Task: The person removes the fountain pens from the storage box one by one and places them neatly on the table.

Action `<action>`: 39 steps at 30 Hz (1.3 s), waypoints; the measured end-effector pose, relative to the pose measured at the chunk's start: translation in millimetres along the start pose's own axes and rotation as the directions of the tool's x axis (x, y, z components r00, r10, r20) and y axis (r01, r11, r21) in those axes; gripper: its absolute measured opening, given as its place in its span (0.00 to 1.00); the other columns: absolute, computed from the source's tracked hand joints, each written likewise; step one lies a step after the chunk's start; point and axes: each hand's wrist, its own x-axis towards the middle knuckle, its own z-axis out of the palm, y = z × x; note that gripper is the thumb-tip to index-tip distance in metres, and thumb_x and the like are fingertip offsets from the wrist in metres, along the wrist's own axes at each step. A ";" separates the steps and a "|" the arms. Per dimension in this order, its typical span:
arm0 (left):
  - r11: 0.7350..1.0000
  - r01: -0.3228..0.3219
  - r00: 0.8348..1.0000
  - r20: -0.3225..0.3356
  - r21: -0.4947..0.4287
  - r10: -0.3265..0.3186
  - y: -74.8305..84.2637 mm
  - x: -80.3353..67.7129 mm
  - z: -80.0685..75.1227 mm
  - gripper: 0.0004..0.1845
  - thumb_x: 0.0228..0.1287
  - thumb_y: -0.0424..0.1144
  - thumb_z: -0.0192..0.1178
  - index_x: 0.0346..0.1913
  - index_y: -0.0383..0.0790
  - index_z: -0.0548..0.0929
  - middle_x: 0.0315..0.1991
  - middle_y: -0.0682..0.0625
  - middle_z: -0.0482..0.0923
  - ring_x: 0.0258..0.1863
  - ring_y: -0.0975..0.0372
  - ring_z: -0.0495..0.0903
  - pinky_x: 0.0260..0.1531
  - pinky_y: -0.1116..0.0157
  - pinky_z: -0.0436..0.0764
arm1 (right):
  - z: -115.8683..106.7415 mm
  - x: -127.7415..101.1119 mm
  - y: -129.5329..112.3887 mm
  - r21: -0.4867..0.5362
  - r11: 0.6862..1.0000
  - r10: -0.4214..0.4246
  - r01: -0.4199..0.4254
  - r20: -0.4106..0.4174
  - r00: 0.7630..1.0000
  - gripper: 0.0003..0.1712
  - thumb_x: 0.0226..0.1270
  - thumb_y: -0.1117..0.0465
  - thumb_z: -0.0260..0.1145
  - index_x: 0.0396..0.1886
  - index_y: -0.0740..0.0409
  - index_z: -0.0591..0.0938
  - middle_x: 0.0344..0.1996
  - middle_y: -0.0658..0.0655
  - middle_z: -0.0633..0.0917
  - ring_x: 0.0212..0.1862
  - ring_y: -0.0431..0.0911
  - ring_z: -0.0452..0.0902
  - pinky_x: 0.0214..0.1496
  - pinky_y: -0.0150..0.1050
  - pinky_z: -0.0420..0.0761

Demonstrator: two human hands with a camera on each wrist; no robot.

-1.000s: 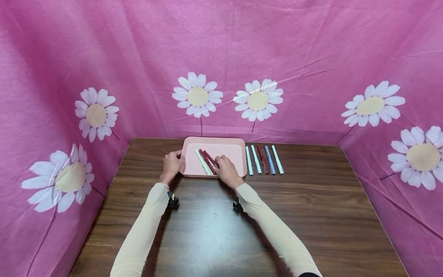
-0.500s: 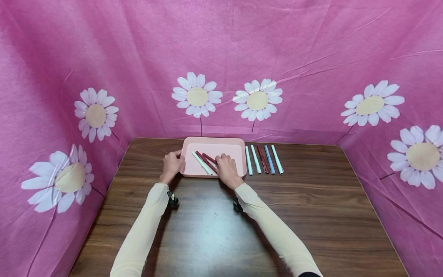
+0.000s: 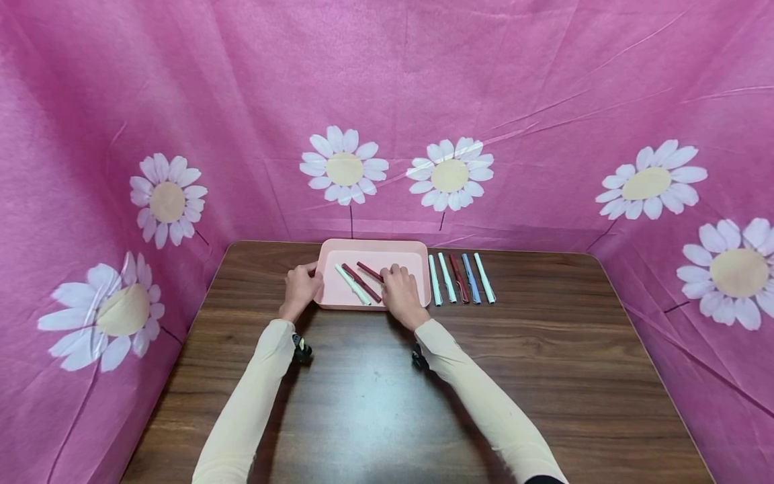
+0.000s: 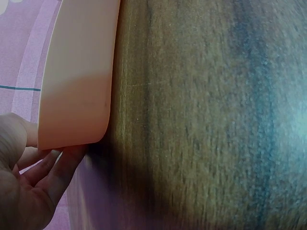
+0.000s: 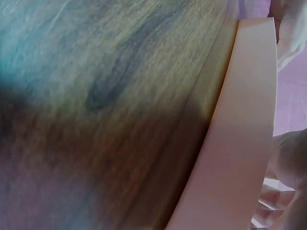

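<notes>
My left hand (image 3: 300, 288) grips the left side of a pink tray (image 3: 375, 244); in the left wrist view its fingers (image 4: 60, 172) lie along the outside of the tray wall. Inside the tray, a mint-green pen (image 3: 353, 284) and a dark red pen (image 3: 361, 282) lie slanted side by side. My right hand (image 3: 402, 296) is over the tray's right half, its fingers pinching the near end of another dark red pen (image 3: 369, 271). The right wrist view shows mostly the tray's front wall (image 5: 235, 129), which hides those fingertips and the pens.
To the right of the tray, several pens stand in a row: mint-green pens (image 3: 435, 281), a dark red pen (image 3: 459, 279) and a blue pen (image 3: 471, 279). The brown wooden table (image 3: 375, 396) backs onto a pink flowered cloth (image 3: 387, 81).
My right hand has shifted slightly right, drawing its dark red pen away from the other one. The mint-green pen and the other dark red pen have swung to a flatter slant. My left hand stays put.
</notes>
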 end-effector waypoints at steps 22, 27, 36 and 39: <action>1.000 0.012 1.000 0.009 -0.017 -0.012 2.0 -1.4 -1.8 0.21 0.68 0.34 0.57 0.62 0.36 0.86 0.56 0.34 0.84 0.58 0.35 0.81 0.60 0.42 0.77 | -15.7 -2.8 22.9 0.079 0.996 -0.025 0.042 -0.206 0.978 0.16 0.62 0.70 0.74 0.50 0.65 0.84 0.41 0.65 0.82 0.45 0.62 0.79 0.48 0.55 0.80; 1.000 0.012 1.000 0.004 -0.021 -0.012 1.8 -1.6 -2.5 0.21 0.68 0.33 0.58 0.62 0.36 0.86 0.56 0.33 0.84 0.58 0.35 0.82 0.60 0.42 0.77 | -21.7 -3.6 26.7 0.039 0.998 -0.034 0.044 -0.221 0.975 0.18 0.60 0.70 0.75 0.50 0.64 0.85 0.41 0.65 0.82 0.45 0.61 0.80 0.47 0.54 0.82; 1.000 0.007 1.000 0.004 -0.013 -0.007 -0.1 -1.2 -1.1 0.21 0.69 0.33 0.58 0.62 0.36 0.86 0.56 0.33 0.85 0.57 0.36 0.82 0.60 0.42 0.77 | -27.0 -8.1 38.5 0.021 0.999 -0.040 0.046 -0.221 0.974 0.19 0.59 0.70 0.76 0.50 0.65 0.84 0.40 0.65 0.81 0.44 0.61 0.79 0.45 0.55 0.80; 1.000 0.008 1.000 0.007 -0.010 -0.008 -0.4 -1.4 -1.3 0.21 0.69 0.34 0.58 0.62 0.36 0.86 0.56 0.33 0.84 0.58 0.36 0.82 0.61 0.42 0.76 | -28.1 -9.7 42.5 0.011 0.999 -0.030 0.034 -0.222 0.975 0.18 0.59 0.70 0.76 0.50 0.65 0.84 0.40 0.65 0.82 0.42 0.61 0.78 0.43 0.54 0.79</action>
